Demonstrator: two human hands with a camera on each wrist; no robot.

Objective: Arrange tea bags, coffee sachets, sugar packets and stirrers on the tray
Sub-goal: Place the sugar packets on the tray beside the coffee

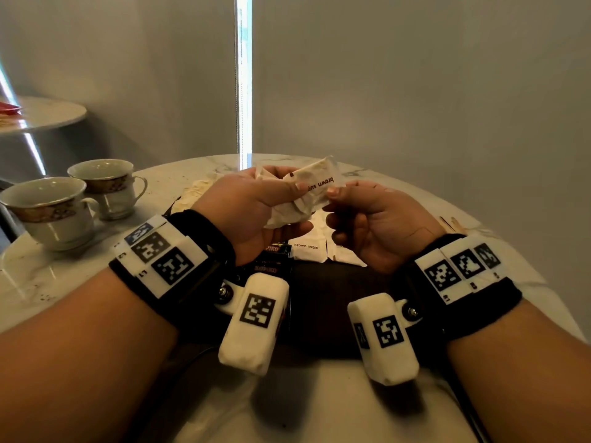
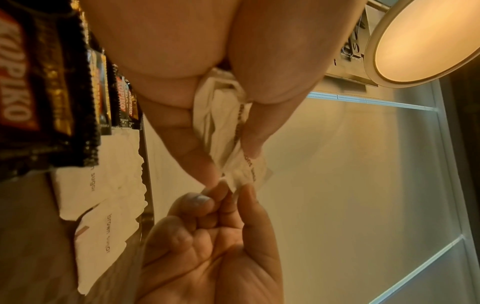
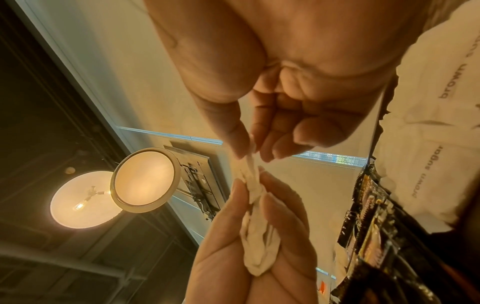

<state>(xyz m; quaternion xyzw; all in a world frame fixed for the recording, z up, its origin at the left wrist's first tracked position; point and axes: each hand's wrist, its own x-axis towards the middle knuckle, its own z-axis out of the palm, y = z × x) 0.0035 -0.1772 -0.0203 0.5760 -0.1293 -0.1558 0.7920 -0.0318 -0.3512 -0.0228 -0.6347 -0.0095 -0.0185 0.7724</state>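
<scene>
Both forearms frame the dark tray (image 1: 319,292). Above it, left hand (image 1: 256,212) clutches a bunch of brown sugar packets (image 1: 307,193); right hand (image 1: 377,219) pinches one corner, likely to peel it free for laying beside those on the tray.

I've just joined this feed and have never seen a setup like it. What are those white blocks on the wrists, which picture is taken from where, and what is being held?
No robot: a person's bare hands, with cameras and marker tags strapped to the wrists. The wide picture comes from a head camera; the other two look along each hand. The left hand grips a bunch of brown sugar packets, and the right hand pinches one at its end. On the dark tray lie more sugar packets and Kopiko coffee sachets. Two teacups stand on the marble table.
</scene>
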